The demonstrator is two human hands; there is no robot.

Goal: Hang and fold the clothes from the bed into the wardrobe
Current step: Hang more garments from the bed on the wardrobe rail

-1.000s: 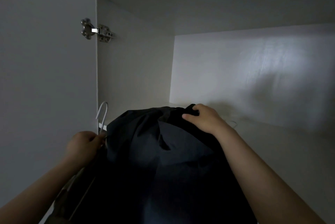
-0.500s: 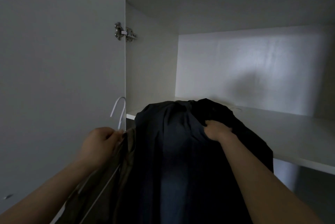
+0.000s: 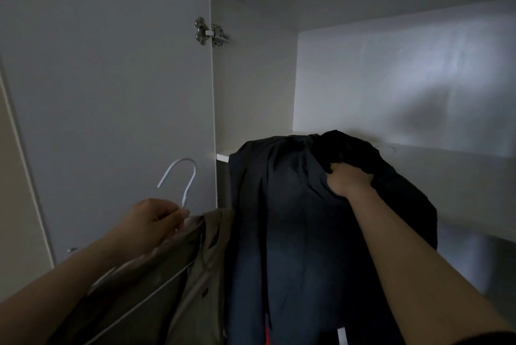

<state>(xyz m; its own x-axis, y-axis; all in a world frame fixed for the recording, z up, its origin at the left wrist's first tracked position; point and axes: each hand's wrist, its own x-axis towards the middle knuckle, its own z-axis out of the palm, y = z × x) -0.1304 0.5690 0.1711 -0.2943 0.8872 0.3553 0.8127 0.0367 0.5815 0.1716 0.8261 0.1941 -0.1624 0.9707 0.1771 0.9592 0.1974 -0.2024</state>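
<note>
Mid-hanging: L hand (image 3: 152, 223) pinching white hanger (image 3: 190, 185) at 8 o'clock, R hand (image 3: 347, 180) gripping dark clothes (image 3: 293, 219); next prob. needs hooking below shelf (image 3: 460, 177)

Your view is dim and grey, a soft pale patch of light on the back panel (image 3: 418, 65) (a blurry shadow below it), dark clothes (image 3: 293, 219) nearly detailless, straight lines bowed at the edges.

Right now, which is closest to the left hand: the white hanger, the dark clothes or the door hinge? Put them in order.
In the head view:
1. The white hanger: held in the left hand.
2. The dark clothes: just to its right.
3. The door hinge: high up, farthest.
</note>
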